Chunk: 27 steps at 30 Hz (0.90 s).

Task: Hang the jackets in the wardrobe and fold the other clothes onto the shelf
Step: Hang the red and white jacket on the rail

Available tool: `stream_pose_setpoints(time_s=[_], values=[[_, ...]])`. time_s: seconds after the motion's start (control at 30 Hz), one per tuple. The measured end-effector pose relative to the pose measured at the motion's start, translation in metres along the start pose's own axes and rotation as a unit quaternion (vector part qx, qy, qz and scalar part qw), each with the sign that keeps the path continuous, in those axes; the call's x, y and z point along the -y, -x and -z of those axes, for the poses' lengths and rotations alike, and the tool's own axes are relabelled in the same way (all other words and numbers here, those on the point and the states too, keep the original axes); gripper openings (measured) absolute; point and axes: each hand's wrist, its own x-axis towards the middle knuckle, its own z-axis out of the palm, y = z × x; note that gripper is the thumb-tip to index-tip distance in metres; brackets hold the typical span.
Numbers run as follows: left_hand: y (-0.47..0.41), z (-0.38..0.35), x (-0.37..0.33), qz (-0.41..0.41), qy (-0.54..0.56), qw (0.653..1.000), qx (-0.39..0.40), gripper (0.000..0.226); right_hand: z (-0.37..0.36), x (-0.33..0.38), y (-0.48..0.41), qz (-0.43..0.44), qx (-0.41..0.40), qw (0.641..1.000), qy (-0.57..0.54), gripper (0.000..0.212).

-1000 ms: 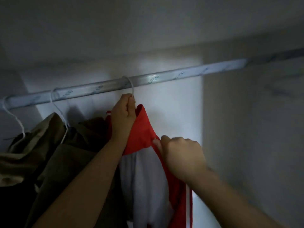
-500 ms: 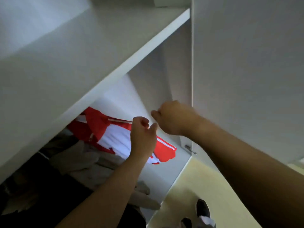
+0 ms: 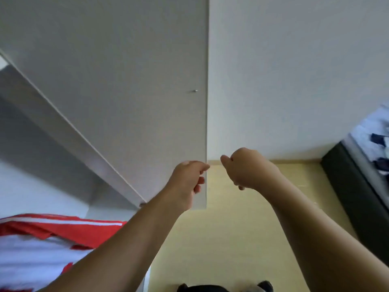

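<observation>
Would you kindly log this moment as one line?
left hand: curled, empty | right hand: curled, empty | red-and-white jacket: not held

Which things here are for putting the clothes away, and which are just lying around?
For the job: red and white jacket, wardrobe door, left hand, right hand.
Just there: yellow floor, white wall, dark bed frame.
</observation>
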Motion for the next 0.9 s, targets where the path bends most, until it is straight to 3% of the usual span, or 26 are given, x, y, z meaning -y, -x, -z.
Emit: stream_pose_setpoints(time_s=[0.17,0.4,0.77,0.9], values=[[0.006,-0.140,0.005,-0.002,-0.059,0.995,0.082,0.003,0.047,-0.144,0.004,-0.091,-0.026,0.995,-0.012,0.050],[0.019,-0.362,0.032,0.067,-0.084,0.979,0.173,0.013,0.109,-0.358,0.027,-0.222,-0.062,0.972,-0.053,0.048],[-0.001,-0.667,0.088,0.132,-0.194,0.922,0.307,0.023,0.184,-0.629,0.047,-0.356,-0.097,0.924,-0.105,0.054],[-0.019,-0.790,0.105,0.160,-0.236,0.893,0.348,0.023,0.222,-0.725,0.041,-0.388,-0.123,0.905,-0.126,0.045]])
